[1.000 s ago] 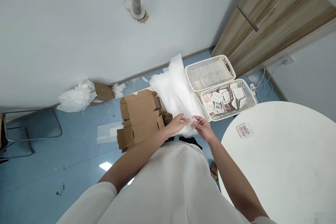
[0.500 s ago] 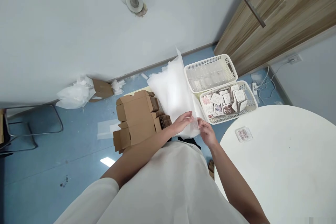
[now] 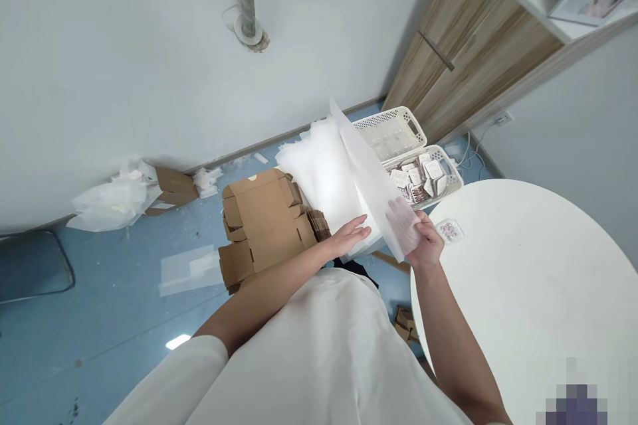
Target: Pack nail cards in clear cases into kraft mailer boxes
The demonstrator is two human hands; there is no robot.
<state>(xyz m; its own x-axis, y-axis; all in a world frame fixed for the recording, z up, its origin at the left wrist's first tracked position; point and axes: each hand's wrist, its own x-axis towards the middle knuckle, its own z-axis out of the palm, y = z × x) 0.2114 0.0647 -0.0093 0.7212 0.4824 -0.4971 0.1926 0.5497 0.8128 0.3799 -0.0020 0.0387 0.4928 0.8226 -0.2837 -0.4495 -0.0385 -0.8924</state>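
Observation:
My right hand (image 3: pixel 426 239) grips the near corner of a thin white foam sheet (image 3: pixel 371 176), its fingers showing through the translucent material. The sheet is lifted off at an angle from a stack of white foam sheets (image 3: pixel 323 166). Over the near end of that stack lies my left hand (image 3: pixel 351 237), fingers stretched out and holding nothing. Left of the stack are flattened brown cardboard boxes (image 3: pixel 266 212), beside my left forearm.
Behind the lifted sheet stand a white basket with clear plastic cases (image 3: pixel 417 125) and a basket of small square packs (image 3: pixel 451 172). The round white table (image 3: pixel 523 279) at right bears a small clear case (image 3: pixel 450 231). Plastic wrapping (image 3: pixel 114 198) lies by the wall.
My right hand has moved right toward the table, pulling the foam sheet's corner away from the stack. My left hand has come off the sheet. The view has turned slightly right.

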